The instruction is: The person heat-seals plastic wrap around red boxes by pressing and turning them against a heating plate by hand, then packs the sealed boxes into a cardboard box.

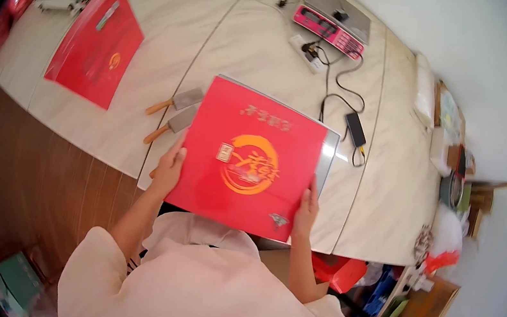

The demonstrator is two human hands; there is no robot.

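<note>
A flat red box (208, 181) with an orange ring emblem is held in front of my chest, above the near edge of the table. My left hand (168, 169) grips its left side, with the thumb on the top face. On the opposite side my right hand (307, 208) grips the right edge. A silvery-grey strip (328, 156) shows along the box's right and far edges; I cannot tell whether it belongs to the box. Two wide-bladed tools with wooden handles, a far one (187, 98) and a nearer one (181, 119), lie left of the box.
Another red box (96, 52) stands on the table (176, 18) at the left. At the back sits a pink scale (329, 32) beside a power strip (307, 54). Cables run to a black adapter (355, 129). A red container (340, 272) is below the table at right.
</note>
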